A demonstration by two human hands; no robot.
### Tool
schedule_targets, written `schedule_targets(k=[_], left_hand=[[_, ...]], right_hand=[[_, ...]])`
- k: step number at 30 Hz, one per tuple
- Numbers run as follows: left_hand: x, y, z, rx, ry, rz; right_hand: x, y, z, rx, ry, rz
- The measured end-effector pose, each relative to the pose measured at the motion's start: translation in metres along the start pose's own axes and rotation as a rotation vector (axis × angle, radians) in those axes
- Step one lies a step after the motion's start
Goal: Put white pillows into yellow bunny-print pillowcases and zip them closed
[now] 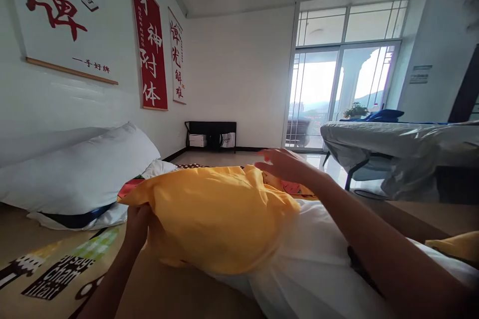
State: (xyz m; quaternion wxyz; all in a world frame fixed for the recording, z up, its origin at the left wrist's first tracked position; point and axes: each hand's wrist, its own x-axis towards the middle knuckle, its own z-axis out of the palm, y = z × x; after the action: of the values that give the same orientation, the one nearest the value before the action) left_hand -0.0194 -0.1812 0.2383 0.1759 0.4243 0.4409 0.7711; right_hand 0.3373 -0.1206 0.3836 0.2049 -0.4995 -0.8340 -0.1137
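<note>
Right now, from the head view, I see my left hand (136, 222) gripping the near edge of the yellow pillowcase (217, 214), which lies over a white pillow (318, 264). My right hand (284, 164) hovers above its far side, fingers loosely spread.

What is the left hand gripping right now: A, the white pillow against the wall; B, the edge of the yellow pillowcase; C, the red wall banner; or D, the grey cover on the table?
B: the left hand is closed on the near-left edge of the yellow pillowcase, while the right hand is stretched out open above its far side.
</note>
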Motion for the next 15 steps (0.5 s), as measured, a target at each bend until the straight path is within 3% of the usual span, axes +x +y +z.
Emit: schedule_targets(k=[3,5,7,9,12,15], left_hand=[[-0.010,0.015,0.005,0.014,0.052,0.055],[-0.015,0.020,0.006,0.052,0.090,0.045],[-0.015,0.023,0.004,0.096,0.097,0.020],[-0.010,0.023,0.001,0.100,0.066,0.000],[0.000,0.023,-0.004,0.035,0.001,-0.040],[0.008,0.024,-0.007,0.055,-0.011,-0.057]], right_hand=[[0.017,-0.017,0.007,0.034,-0.061,-0.125],[0.022,-0.021,0.023,0.114,-0.218,-0.182],[0.023,-0.019,0.039,0.178,-0.360,-0.167],[0.022,-0.013,0.046,0.231,-0.388,-0.129],[0.016,-0.006,0.035,0.313,-0.221,-0.061],[0.004,-0.005,0.003,0.320,0.075,-0.079]])
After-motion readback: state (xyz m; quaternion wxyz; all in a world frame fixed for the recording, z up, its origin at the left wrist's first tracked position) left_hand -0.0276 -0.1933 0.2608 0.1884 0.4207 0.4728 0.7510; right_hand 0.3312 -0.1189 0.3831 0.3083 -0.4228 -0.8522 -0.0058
